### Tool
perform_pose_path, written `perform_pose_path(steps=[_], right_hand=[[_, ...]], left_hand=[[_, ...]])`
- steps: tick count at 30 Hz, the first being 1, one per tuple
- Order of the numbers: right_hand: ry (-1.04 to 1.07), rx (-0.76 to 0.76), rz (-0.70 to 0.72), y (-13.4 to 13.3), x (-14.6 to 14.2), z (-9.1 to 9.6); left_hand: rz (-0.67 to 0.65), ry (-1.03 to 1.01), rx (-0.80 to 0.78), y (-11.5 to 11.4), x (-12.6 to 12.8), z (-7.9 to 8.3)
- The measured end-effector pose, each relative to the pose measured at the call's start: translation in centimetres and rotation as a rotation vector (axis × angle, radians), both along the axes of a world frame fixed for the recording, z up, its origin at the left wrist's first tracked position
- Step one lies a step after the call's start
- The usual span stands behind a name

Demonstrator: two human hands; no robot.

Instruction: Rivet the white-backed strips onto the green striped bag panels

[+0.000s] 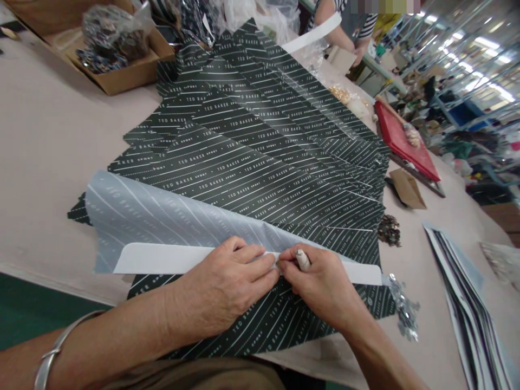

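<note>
The white strip (162, 259) on the folded-back bag flap (162, 216) is best pinched closed by both the left hand (227, 287) and right hand (320, 284), fingertips meeting, and kept flat.

Person's own body, head view. Left hand (227, 281) and right hand (320, 284): bare, no gloves, forearms uncovered with no sleeves visible. Left wrist: thin silver-coloured bangle (52, 355), smooth and metallic. Right forefinger: tip wrapped in whitish tape (303, 260), soiled with dark marks.
</note>
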State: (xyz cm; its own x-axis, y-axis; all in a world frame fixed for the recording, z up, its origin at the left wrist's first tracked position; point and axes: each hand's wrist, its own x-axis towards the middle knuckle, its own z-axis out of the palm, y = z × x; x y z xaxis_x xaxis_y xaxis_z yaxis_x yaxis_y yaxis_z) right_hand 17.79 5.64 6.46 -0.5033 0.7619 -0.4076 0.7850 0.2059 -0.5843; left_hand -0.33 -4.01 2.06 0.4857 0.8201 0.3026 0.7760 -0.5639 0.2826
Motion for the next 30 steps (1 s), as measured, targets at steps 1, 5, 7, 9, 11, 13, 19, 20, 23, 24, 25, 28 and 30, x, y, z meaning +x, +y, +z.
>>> perform_pose_path(steps=[1,5,7,9,11,13,19,20,23,24,25,28,30], right_hand=[[-0.003,0.010,0.005,0.0,0.0,-0.1],[0.007,0.016,0.059,0.0,0.2,0.0],[0.076,-0.026,0.030,0.2,0.6,0.8],[0.230,-0.089,-0.130,0.4,1.2,1.9],[0.507,-0.129,-0.374,0.6,1.9,3.1],[0.852,-0.163,-0.585,0.7,2.3,3.9],[1.403,-0.309,-0.893,1.4,1.7,1.1],[1.424,-0.329,-0.911,1.6,1.6,0.2],[1.467,-0.375,-0.944,2.1,1.5,-1.7],[1.475,-0.384,-0.949,2.2,1.6,-2.1],[1.479,-0.389,-0.945,2.2,1.6,-2.4],[1.461,-0.391,-0.889,2.3,1.7,-2.7],[1.450,-0.394,-0.867,2.3,1.6,-2.8]], left_hand=[[0.000,-0.005,0.003,0.0,0.0,0.1],[0.008,-0.013,0.035,-0.1,0.0,0.2],[0.009,0.015,0.037,-0.1,0.0,0.2],[0.004,0.050,0.029,-0.1,0.0,0.0],[0.004,0.069,0.026,-0.1,0.0,-0.1],[0.005,0.070,0.026,-0.1,0.0,-0.1],[0.008,0.105,-0.015,0.2,0.5,0.7],[0.009,0.117,-0.020,0.2,0.5,0.8],[0.006,0.137,-0.022,0.3,0.7,0.9],[0.008,0.137,-0.016,0.3,0.7,0.9],[0.009,0.131,-0.008,0.4,0.7,0.8],[0.011,0.104,0.002,0.4,0.6,0.7],[0.012,0.086,0.000,0.5,0.5,0.7]])
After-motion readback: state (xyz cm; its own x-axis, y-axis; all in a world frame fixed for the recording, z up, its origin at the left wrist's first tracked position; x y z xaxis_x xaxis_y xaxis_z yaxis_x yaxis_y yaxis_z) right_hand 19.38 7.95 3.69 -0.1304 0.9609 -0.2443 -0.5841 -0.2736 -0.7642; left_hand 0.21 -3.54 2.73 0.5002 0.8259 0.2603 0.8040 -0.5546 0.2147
